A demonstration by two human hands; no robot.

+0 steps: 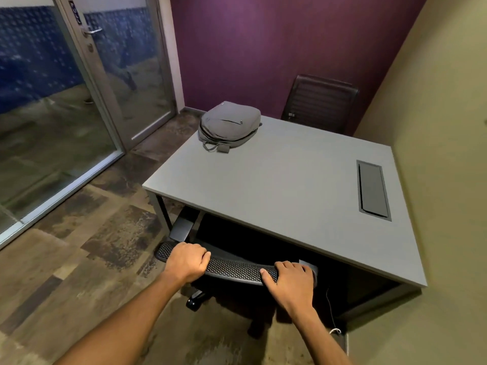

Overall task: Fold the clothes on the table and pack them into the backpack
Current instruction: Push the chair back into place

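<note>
Backpack (229,125), grey and zipped, lies flat at the tabletop's (276,185) far left corner, while both hands, left (187,262) and right (292,281), curl around the chair back (237,268).

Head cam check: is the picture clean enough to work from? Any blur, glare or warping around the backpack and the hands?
Head view: dim, warm light; wide-angle warping bends the table edges and door frame. The backpack is sharp enough to show its zipper. Left hand and right hand are clear, both gripping the chair back. Under the table is deep shadow; the glass wall looks smeared with reflections.
</note>
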